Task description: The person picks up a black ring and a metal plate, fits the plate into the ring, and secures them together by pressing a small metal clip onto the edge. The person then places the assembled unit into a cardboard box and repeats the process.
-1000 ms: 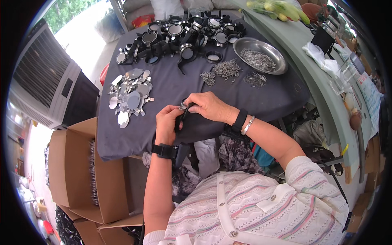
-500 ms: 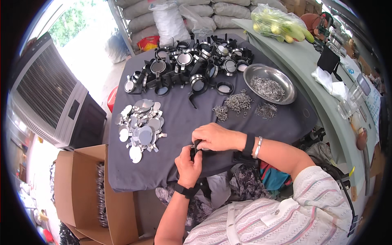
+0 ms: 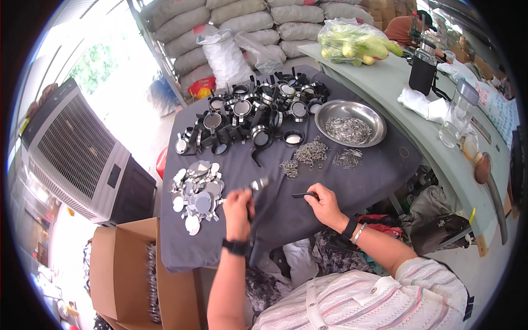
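Note:
My left hand (image 3: 238, 205) grips a black strap piece with a round metal part (image 3: 259, 184) at its top, held above the dark cloth-covered table (image 3: 352, 181). A slim dark tool (image 3: 304, 194) is pinched in my right hand (image 3: 325, 205), which rests on the cloth a little apart from the left. A heap of round silver discs (image 3: 197, 195) lies just left of my left hand. Small metal clips (image 3: 311, 153) are scattered beyond my right hand.
A steel bowl (image 3: 351, 128) of small metal parts stands at the back right. Many black round-headed strap pieces (image 3: 254, 110) are piled at the back. An open cardboard box (image 3: 122, 275) sits at the lower left beside a large fan unit (image 3: 71, 159). A grey side table (image 3: 440, 115) holds a jar.
My hands, which were together on the piece, have parted. The left lifts the strap piece up; the right has drawn away to the right with the tool.

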Demonstrator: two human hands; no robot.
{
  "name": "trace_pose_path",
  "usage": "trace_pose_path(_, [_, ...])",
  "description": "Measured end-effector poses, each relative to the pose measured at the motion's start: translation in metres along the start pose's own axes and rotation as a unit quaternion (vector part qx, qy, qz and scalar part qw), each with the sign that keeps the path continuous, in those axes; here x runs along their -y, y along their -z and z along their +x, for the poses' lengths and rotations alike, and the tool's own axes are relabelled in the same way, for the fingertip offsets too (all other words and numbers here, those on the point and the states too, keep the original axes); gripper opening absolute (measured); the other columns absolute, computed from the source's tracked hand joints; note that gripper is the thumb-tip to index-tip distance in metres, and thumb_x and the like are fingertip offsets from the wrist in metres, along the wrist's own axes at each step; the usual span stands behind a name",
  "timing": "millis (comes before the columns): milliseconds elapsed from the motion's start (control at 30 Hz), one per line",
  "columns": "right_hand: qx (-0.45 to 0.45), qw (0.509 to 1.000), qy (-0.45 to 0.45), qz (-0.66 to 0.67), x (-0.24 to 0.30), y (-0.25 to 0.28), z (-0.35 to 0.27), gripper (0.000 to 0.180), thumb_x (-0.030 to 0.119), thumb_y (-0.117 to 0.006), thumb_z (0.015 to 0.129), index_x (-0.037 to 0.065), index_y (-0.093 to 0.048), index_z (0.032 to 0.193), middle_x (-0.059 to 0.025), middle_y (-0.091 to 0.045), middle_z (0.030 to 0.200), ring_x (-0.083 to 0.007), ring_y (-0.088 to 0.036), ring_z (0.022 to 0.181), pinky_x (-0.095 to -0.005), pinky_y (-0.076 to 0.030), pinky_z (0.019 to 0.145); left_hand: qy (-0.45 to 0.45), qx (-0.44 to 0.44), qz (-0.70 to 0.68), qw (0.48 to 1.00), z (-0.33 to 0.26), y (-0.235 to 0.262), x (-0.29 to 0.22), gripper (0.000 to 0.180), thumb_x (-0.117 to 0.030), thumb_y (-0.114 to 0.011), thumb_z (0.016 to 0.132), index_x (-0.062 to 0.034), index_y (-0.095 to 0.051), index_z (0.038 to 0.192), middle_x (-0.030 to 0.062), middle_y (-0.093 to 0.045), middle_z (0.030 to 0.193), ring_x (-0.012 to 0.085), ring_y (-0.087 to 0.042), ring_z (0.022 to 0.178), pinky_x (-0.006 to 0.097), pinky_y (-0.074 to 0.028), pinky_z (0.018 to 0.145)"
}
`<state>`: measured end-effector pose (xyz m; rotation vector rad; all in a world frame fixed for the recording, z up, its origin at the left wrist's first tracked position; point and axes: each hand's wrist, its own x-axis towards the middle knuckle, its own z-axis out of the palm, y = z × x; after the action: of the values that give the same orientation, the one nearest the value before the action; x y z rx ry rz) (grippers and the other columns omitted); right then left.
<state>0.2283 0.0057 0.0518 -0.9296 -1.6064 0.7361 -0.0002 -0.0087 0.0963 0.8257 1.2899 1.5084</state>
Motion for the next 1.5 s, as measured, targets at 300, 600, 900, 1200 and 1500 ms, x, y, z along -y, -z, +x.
trace_pose_path(300, [0.048,0.991,0.083,-0.094,-0.003,-0.003,0.002,0.011,-0.001,-0.062,0.076,0.0,-0.052,0.08,-0.0121,-0.054,0.071,-0.0283,-0.055,0.063,-0.0348,-0.044,0.058,-0.24,-0.018,0.26,0.935,0.13,-0.075,-0.061,0.05,-0.028,-0.062,0.078,0.0006,-0.05,0.117,0.0233,-0.064,0.096,0.0383,-0.061,0.093,0.04,-0.047,0.081])
trace_pose_path(600, [0.018,0.99,0.092,-0.109,-0.008,-0.007,-0.001,0.02,-0.001,-0.059,0.077,0.0,-0.056,0.097,-0.0161,-0.062,0.085,-0.0331,-0.062,0.077,-0.037,-0.048,0.068,-0.286,-0.189,0.398,0.851,-0.007,0.074,0.026,0.021,-0.013,-0.063,0.077,-0.0004,-0.066,0.094,0.0149,-0.066,0.082,0.0309,-0.064,0.074,0.037,-0.051,0.07])
trace_pose_path(900, [-0.025,0.955,0.106,-0.277,-0.011,-0.007,0.0,0.026,0.007,-0.059,0.076,0.002,-0.059,0.101,-0.0144,-0.061,0.088,-0.0322,-0.058,0.086,-0.0424,-0.044,0.076,-0.184,-0.148,0.674,0.7,0.046,0.127,0.003,0.041,-0.017,-0.059,0.077,-0.0022,-0.056,0.115,0.0221,-0.061,0.102,0.0388,-0.059,0.097,0.046,-0.048,0.081])
trace_pose_path(1200, [0.002,0.949,0.072,-0.308,-0.014,0.016,-0.004,0.026,0.013,-0.063,0.078,0.0,-0.06,0.101,-0.0139,-0.055,0.094,-0.0308,-0.054,0.094,-0.0406,-0.044,0.081,-0.096,-0.068,0.724,0.68,0.065,0.136,-0.022,0.042,-0.017,-0.075,0.058,-0.0025,-0.062,0.094,0.0213,-0.065,0.094,0.0367,-0.062,0.091,0.041,-0.049,0.08])
trace_pose_path(1500, [0.006,0.955,0.068,-0.29,-0.008,0.015,-0.001,0.019,0.01,-0.063,0.077,0.001,-0.061,0.094,-0.0121,-0.056,0.092,-0.0304,-0.054,0.093,-0.0403,-0.044,0.082,-0.062,-0.046,0.615,0.785,0.033,0.134,-0.042,0.022,-0.012,-0.073,0.061,-0.0015,-0.056,0.069,0.0118,-0.057,0.057,0.0217,-0.06,0.051,0.033,-0.048,0.05])
